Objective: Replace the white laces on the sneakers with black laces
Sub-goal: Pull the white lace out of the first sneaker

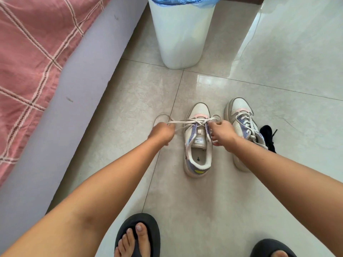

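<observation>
Two white sneakers with purple and pink trim stand on the tiled floor. On the left sneaker (198,145) the white lace (187,122) is loosened and drawn out sideways to the left. My left hand (161,133) grips that lace left of the shoe, a loop trailing behind it. My right hand (221,133) pinches the lace at the shoe's right eyelets and rests on its upper. The right sneaker (241,119) is still laced in white, partly hidden by my right forearm. Black laces (268,135) lie bunched on the floor to its right.
A white bin (181,32) with a blue liner stands just beyond the shoes. A bed with a pink checked cover (33,52) and pale frame runs along the left. My feet in dark slippers (138,236) are at the bottom edge.
</observation>
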